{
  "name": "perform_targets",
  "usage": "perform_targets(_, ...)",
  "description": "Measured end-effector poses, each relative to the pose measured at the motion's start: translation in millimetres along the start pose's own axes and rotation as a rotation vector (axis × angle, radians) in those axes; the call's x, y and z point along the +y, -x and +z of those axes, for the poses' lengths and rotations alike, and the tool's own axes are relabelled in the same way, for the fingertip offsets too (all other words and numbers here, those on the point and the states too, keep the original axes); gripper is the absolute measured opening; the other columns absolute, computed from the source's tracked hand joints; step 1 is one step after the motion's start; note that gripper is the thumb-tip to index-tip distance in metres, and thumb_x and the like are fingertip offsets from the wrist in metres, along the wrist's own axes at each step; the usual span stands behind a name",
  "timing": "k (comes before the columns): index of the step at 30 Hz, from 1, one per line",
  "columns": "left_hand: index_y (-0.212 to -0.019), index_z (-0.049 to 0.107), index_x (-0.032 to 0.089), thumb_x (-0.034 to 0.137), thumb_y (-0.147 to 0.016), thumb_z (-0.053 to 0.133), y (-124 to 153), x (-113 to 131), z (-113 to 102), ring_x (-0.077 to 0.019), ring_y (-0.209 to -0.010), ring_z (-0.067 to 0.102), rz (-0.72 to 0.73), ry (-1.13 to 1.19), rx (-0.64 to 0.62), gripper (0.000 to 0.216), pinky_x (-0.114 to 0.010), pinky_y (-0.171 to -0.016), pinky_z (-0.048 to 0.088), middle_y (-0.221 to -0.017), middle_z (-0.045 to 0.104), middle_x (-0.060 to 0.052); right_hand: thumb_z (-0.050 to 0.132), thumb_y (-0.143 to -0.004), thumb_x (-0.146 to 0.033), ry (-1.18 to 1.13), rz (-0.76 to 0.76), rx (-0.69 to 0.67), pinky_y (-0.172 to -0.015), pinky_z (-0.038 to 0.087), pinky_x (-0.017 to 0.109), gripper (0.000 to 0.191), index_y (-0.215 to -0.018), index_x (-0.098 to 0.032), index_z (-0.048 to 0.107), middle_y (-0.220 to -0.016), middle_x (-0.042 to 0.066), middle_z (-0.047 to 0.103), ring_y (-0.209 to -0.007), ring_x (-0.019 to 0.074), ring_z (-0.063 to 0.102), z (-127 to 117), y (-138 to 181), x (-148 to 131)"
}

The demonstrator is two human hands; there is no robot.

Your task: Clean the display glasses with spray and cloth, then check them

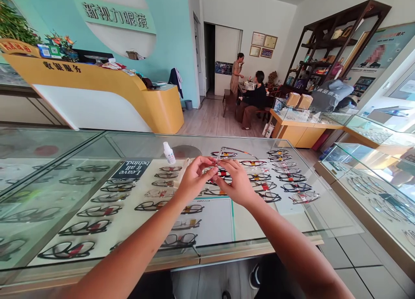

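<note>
Both hands hold a pair of eyeglasses (238, 151) above the glass display counter (214, 143), with one thin temple sticking out up and to the right. My left hand (198, 174) pinches the frame from the left side. Opposite it, my right hand (235, 182) has its fingers closed on the frame from the right. The lenses are mostly hidden behind my fingers. A small white bottle (169, 153) stands on the counter top, to the left of my left hand. Something pale beige (184, 167) shows beside that hand; I cannot tell what it is.
Inside the counter lie rows of eyeglasses (90, 228) and a dark printed card (129, 170). A yellow and white cashier desk (164, 111) stands beyond on the left. Two people (254, 93) are at a table at the back. More glass showcases (376, 178) stand to the right.
</note>
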State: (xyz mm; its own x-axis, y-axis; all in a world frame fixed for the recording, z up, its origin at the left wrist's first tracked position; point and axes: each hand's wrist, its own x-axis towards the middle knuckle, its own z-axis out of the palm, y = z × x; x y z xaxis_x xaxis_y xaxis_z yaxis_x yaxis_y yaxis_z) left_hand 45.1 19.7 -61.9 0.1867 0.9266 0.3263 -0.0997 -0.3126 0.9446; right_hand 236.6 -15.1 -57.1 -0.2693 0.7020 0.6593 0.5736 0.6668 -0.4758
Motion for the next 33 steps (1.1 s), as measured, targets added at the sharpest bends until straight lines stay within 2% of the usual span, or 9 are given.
perform_targets(5, -0.1, 0.054, 0.024, 0.056, -0.079, 0.096, 0.6, 0.3, -1.3, -0.0283, -0.125, 0.073, -0.109, 0.123, -0.045, 0.057, -0.034, -0.085, 0.067, -0.134, 0.07, -0.01, 0.07, -0.108, -0.032, -0.04, -0.014, 0.012, -0.101, 0.061, 0.048, 0.022, -0.128, -0.027, 0.076, -0.128, 0.01, 0.082, -0.112, 0.0292, 0.074, 1.9, 0.3, -2.4)
perform_targets(12, -0.103, 0.054, 0.024, 0.053, -0.081, 0.097, 1.8, -1.5, -3.4, -0.0229, -0.117, 0.073, -0.164, 0.179, -0.085, 0.056, -0.028, -0.08, 0.063, -0.136, 0.069, -0.008, 0.07, -0.105, -0.026, -0.107, -0.017, 0.017, -0.097, 0.06, 0.046, 0.02, -0.124, -0.025, 0.075, -0.116, 0.009, 0.084, -0.107, 0.0289, 0.074, 3.9, 1.5, -4.3)
perform_targets(15, -0.106, 0.057, 0.024, 0.054, -0.083, 0.096, 2.8, -1.1, -3.5, -0.0226, -0.119, 0.072, -0.173, 0.166, -0.111, 0.054, -0.03, -0.084, 0.062, -0.138, 0.069, -0.008, 0.069, -0.103, -0.022, -0.099, -0.015, 0.023, -0.094, 0.06, 0.045, 0.02, -0.121, -0.025, 0.077, -0.11, 0.008, 0.084, -0.101, 0.0283, 0.074, 5.3, 1.5, -3.3)
perform_targets(18, -0.107, 0.061, 0.025, 0.056, -0.083, 0.096, -0.6, 1.6, -7.5, -0.0251, -0.127, 0.071, -0.099, 0.108, -0.092, 0.053, -0.035, -0.097, 0.062, -0.135, 0.072, -0.008, 0.07, -0.101, -0.021, -0.079, -0.009, 0.029, -0.095, 0.06, 0.046, 0.022, -0.122, -0.025, 0.078, -0.111, 0.009, 0.085, -0.101, 0.0289, 0.075, 5.0, 1.5, -1.1)
perform_targets(20, -0.105, 0.063, 0.025, 0.06, -0.084, 0.094, -6.6, 4.4, -15.5, -0.0257, -0.128, 0.071, -0.02, 0.051, -0.008, 0.051, -0.037, -0.103, 0.06, -0.129, 0.075, -0.008, 0.07, -0.102, -0.023, -0.07, 0.007, 0.042, -0.098, 0.06, 0.048, 0.024, -0.124, -0.025, 0.08, -0.118, 0.01, 0.085, -0.107, 0.0302, 0.076, 3.0, 1.3, 0.9)
perform_targets(24, -0.099, 0.067, 0.025, 0.064, -0.098, 0.075, -24.7, 6.8, -45.5, -0.0238, -0.109, 0.074, 0.128, -0.136, 0.313, 0.041, -0.036, -0.093, 0.058, -0.11, 0.078, -0.008, 0.068, -0.104, -0.023, -0.073, 0.046, 0.068, -0.101, 0.058, 0.049, 0.026, -0.126, -0.026, 0.081, -0.121, 0.01, 0.086, -0.112, 0.0307, 0.076, -3.4, 0.4, 4.7)
perform_targets(28, -0.095, 0.064, 0.024, 0.048, -0.108, 0.059, -41.8, -4.5, -83.0, -0.0212, -0.098, 0.071, 0.247, -0.318, 0.645, 0.029, -0.035, -0.09, 0.055, -0.101, 0.075, -0.006, 0.068, -0.104, -0.024, -0.076, 0.077, 0.107, -0.1, 0.057, 0.049, 0.024, -0.123, -0.026, 0.082, -0.12, 0.009, 0.087, -0.11, 0.0309, 0.077, -6.7, -0.3, 6.0)
perform_targets(31, -0.112, 0.065, 0.022, 0.036, -0.101, 0.068, -52.0, -21.8, -106.1, -0.0246, -0.114, 0.07, 0.255, -0.507, 0.771, 0.018, -0.039, -0.101, 0.055, -0.125, 0.073, -0.011, 0.066, -0.106, -0.027, -0.075, 0.099, 0.143, -0.097, 0.057, 0.048, 0.019, -0.114, -0.026, 0.082, -0.113, 0.008, 0.088, -0.103, 0.0301, 0.077, -6.7, 0.0, 6.1)
perform_targets(33, -0.128, 0.063, 0.021, 0.031, -0.095, 0.075, -58.2, -35.1, -117.1, -0.0286, -0.127, 0.067, 0.194, -0.576, 0.777, 0.036, -0.044, -0.111, 0.054, -0.142, 0.068, -0.015, 0.063, -0.108, -0.029, -0.076, 0.108, 0.165, -0.094, 0.056, 0.047, 0.019, -0.107, -0.026, 0.082, -0.107, 0.007, 0.089, -0.099, 0.0297, 0.076, -6.6, 0.2, 6.3)
